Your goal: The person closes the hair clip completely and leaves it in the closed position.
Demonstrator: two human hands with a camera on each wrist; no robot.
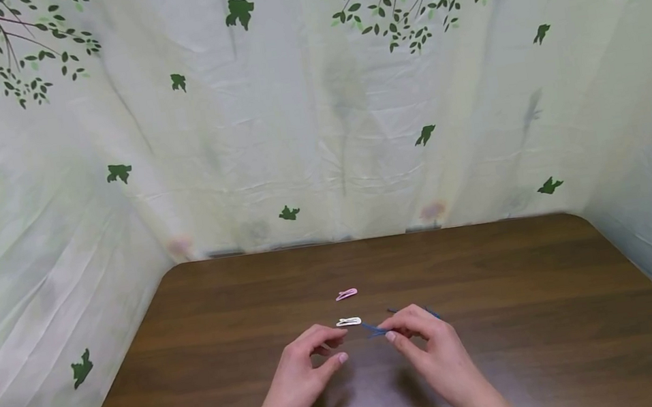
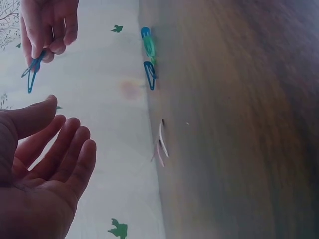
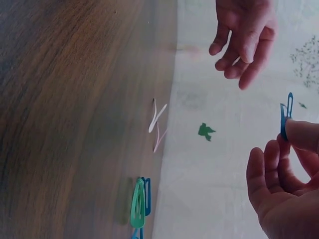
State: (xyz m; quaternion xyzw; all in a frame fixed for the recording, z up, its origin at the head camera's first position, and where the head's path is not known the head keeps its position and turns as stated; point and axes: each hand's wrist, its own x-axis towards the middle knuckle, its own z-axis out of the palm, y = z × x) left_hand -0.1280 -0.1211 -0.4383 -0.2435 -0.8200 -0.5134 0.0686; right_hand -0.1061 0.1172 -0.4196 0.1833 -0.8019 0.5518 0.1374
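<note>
My right hand pinches a blue snap hair clip between thumb and forefinger. The clip's two arms stand spread apart and point toward the left hand. My left hand holds nothing; its fingers are loosely bent, with the thumb apart from them, close to the clip's free end. Just beyond the hands a white snap clip lies on the table with its arms sprung apart. Farther back is a pink snap clip, likewise sprung.
Near the right hand, a green snap clip lies among blue clips, mostly hidden by that hand in the head view. The brown wooden table reaches back to a pale curtain with leaf prints, which also hangs at both sides.
</note>
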